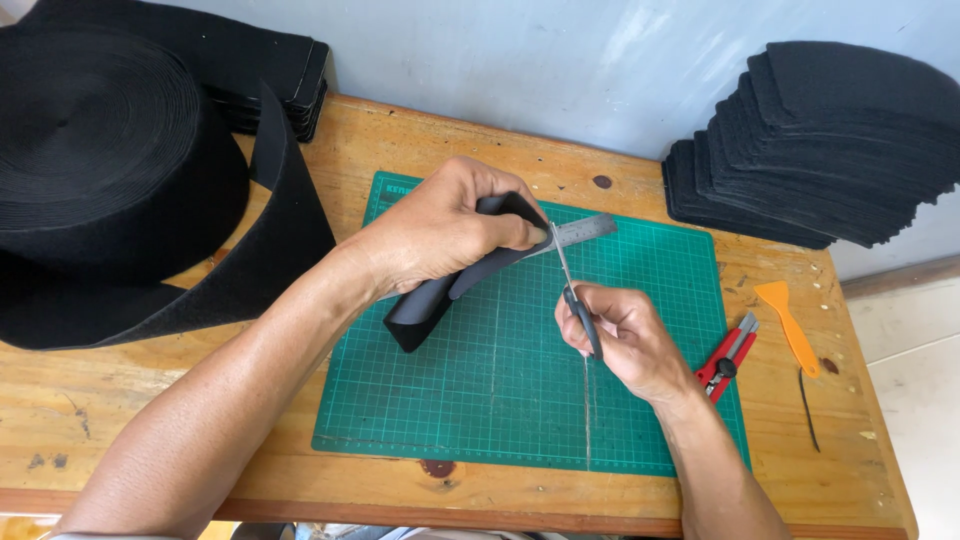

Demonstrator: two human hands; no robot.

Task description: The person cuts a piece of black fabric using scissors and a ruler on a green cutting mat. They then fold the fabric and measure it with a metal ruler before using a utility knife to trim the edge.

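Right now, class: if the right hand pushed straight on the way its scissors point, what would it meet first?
The scissors in the right hand point up at the black strip the left hand holds, probably reaching it first, at the fold.

A wooden table (480, 130) carries a green cutting mat (500, 400), red utility knife (728, 357) and orange scraper (790, 325).

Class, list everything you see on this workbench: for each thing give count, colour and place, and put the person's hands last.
Workbench: one, light wood, under everything.
Cutting mat: one, green with grid, centre.
Roll of wide strap: one, black, far left, loose end trailing toward the mat.
Stack of cut pieces: one, black, far right.
Flat stack: one, black, behind the roll.
Steel ruler: one, grey, on the mat.
Utility knife: one, red and grey, at the mat's right edge.
Scraper: one, orange, right of the knife.
Strap piece: one, black, folded, in the left hand.
Scissors: one pair, black handles, in the right hand.
Left hand: grips the strap piece.
Right hand: holds the scissors.
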